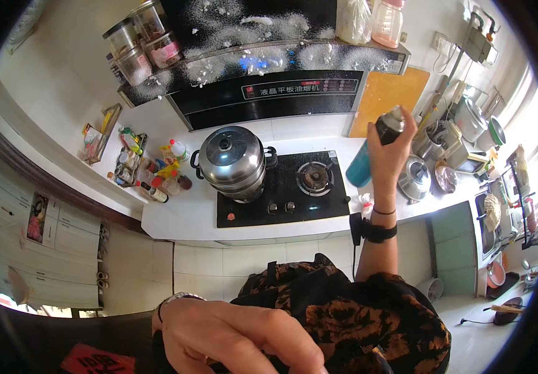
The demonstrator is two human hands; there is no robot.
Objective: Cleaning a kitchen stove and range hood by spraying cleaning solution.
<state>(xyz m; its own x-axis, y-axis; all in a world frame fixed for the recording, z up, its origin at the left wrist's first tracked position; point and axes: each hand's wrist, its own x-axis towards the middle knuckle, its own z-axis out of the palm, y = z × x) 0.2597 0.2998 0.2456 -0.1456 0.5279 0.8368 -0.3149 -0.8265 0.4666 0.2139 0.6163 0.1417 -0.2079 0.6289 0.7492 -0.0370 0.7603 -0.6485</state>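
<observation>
My right hand (389, 156) is raised in front of the range hood and wrapped around a teal aerosol spray can (359, 164) with a dark upper band and a silver top. The index finger lies at the nozzle. White foam (257, 20) speckles the upper panel and front ledge of the black range hood (212, 106), with clumps and spray patches across it. Close to the camera, at the bottom, my left hand (236, 327) has bent fingers; its fingertips run out of the picture, so any grip is hidden.
A lidded steel steamer pot (231, 161) stands on the left of the black gas hob (278, 212). Bottles (154, 191) cluster left on the counter. Clear jars (131, 61) and a pink-lidded jar (387, 25) sit on the hood. A steel kettle (415, 180) stands at right.
</observation>
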